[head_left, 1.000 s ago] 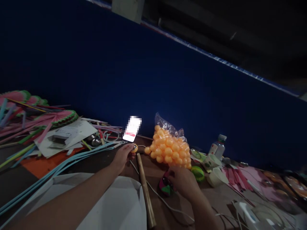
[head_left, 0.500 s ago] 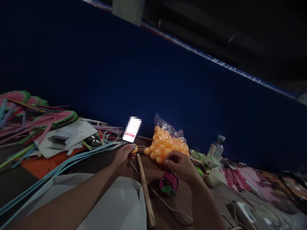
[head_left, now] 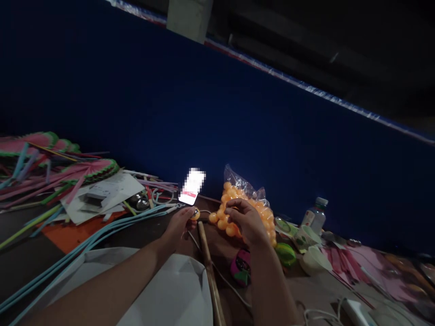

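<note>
My left hand (head_left: pixel 178 228) is closed, pinching a small orange ball (head_left: pixel 195 214) with a dark, shiny patch on it. My right hand (head_left: pixel 248 222) hovers in front of a clear plastic bag (head_left: pixel 236 176) full of orange balls (head_left: pixel 231 230). Its fingers are bent but apart, and I see nothing between them. A wooden stick (head_left: pixel 209 267) lies lengthwise between my forearms. Partly behind my right wrist sits a purple round object with a green leaf shape (head_left: pixel 240 267). A lit phone (head_left: pixel 192 186) stands just beyond my left hand.
Light-blue cords (head_left: pixel 112 233) and a pale grey bag or sheet (head_left: pixel 170 290) lie on the left. Watermelon-patterned fans (head_left: pixel 98 168) are piled farther off. To the right are a green striped object (head_left: pixel 285 254), paper cups (head_left: pixel 314 260) and a bottle (head_left: pixel 317 216). A blue partition (head_left: pixel 204 104) rises behind.
My right hand has moved up and left, now across the front of the bag, with its fingers wider apart. My left hand still holds the ball. The view has shifted slightly.
</note>
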Demonstrator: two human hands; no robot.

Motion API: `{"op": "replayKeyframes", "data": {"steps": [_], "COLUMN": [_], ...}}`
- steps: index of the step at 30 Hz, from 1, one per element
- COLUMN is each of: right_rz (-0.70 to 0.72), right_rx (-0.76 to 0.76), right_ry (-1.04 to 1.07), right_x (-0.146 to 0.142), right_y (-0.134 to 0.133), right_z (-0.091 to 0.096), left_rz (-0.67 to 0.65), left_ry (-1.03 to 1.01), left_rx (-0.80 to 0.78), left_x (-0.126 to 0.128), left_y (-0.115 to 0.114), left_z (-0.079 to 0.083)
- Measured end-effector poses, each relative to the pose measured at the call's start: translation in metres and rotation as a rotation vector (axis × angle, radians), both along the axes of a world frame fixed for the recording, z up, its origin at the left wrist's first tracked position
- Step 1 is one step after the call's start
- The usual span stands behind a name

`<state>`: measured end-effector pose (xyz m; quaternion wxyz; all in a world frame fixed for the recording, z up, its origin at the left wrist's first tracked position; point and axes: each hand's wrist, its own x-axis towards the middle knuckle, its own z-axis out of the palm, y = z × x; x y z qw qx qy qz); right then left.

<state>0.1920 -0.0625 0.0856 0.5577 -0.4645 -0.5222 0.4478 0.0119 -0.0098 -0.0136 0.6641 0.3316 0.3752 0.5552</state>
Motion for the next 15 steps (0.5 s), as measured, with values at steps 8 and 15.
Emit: {"op": "replayKeyframes", "data": {"steps": [8,15], "right_rz": [0.035,-0.018], "right_rx": [-0.151,-0.174], "right_ry": [-0.076,-0.016], "right_x": [-0.015,-0.027], "right_y": [0.005,0.005], "right_z": [-0.028,-0.033], "left_rz": [-0.023,-0.025], "left_ry": [-0.040,-0.161], "left_rx": [0.001,-0.015], "left_x": [-0.001,-0.002], "left_y": [-0.002,-0.001], "left_z": [0.006,0.008]}}
